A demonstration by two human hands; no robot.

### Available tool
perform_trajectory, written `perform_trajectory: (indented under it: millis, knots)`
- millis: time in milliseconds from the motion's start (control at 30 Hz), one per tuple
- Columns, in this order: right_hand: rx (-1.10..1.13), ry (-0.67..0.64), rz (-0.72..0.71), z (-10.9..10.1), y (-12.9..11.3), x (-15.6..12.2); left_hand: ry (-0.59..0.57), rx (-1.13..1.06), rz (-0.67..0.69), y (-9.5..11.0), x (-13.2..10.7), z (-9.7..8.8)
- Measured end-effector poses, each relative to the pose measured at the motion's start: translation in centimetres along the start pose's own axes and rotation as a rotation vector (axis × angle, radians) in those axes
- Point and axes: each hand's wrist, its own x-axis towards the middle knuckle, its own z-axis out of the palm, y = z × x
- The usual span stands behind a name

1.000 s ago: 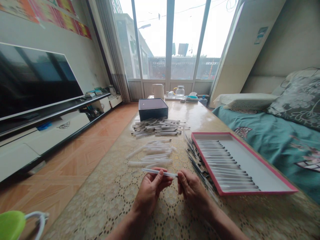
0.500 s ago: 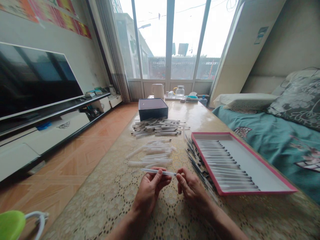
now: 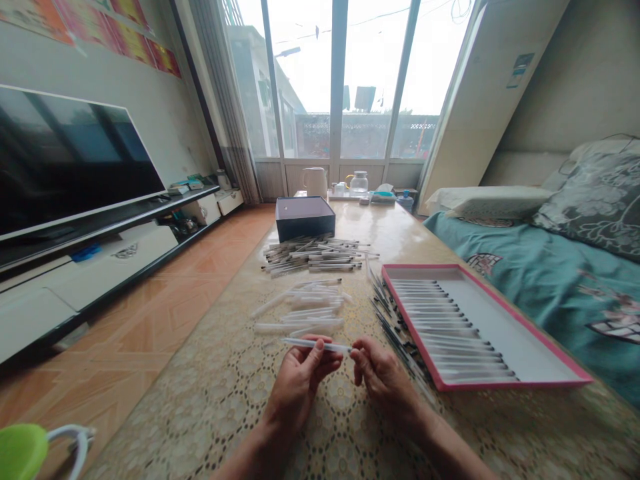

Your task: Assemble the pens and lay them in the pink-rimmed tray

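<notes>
My left hand is closed around a clear pen barrel, held level above the lace-covered table. My right hand pinches the barrel's right end with thumb and fingertips; whether a thin refill sits between them is hidden. Just beyond my hands lie several empty clear barrels. A row of thin dark refills lies beside the pink-rimmed tray, which holds several finished pens laid side by side.
Farther up the table sits a heap of pens, a dark blue box, a white kettle and a glass jar. A bed with a teal cover borders the right. A TV stands left.
My right hand has slid a little left along the barrel's end, so less of the barrel shows between the hands. The left hand has hardly moved.
</notes>
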Motion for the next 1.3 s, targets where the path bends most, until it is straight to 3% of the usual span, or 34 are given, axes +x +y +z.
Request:
perform_trajectory:
  millis: [333,500,600,700,733,800,900,933,1033,1133,1200,1300]
  knots:
    - [0.073,-0.001,0.016,0.0,-0.2,-0.1,-0.062,0.043,0.021,-0.1,-0.2,0.0]
    - [-0.006,0.017,-0.121,0.2,-0.4,-0.2,-0.119,0.316,0.146,0.0,-0.2,0.3]
    - [-0.031,0.016,-0.193,0.5,0.2,-0.2,-0.077,0.344,0.171,-0.1,-0.2,0.4]
    - [-0.052,0.104,-0.123,0.3,0.6,-0.1,-0.007,0.415,0.127,0.1,-1.4,0.9]
    - [-0.042,0.14,-0.075,0.2,0.7,-0.2,-0.028,0.494,0.111,0.4,-2.2,1.2]
    - [0.008,0.198,0.015,0.0,0.7,-0.2,-0.184,0.72,0.108,1.4,-4.2,1.9]
    - [0.125,0.247,0.115,-0.2,0.9,-0.2,-0.455,1.065,0.199,2.9,-6.4,2.9]
    - [0.166,0.256,0.137,-0.2,1.1,-0.1,-0.492,1.157,0.253,3.4,-6.4,3.1]
    - [0.29,0.275,0.185,-0.1,1.7,0.1,-0.455,1.31,0.445,4.1,-4.1,2.6]
    - [0.401,0.313,0.218,-0.1,2.1,0.4,-0.297,1.399,0.605,4.4,0.7,1.6]
    - [0.435,0.331,0.226,-0.2,2.1,0.5,-0.189,1.442,0.618,4.6,4.0,1.3]
    - [0.455,0.347,0.234,-0.3,2.1,0.5,-0.177,1.45,0.612,4.5,7.5,1.9]
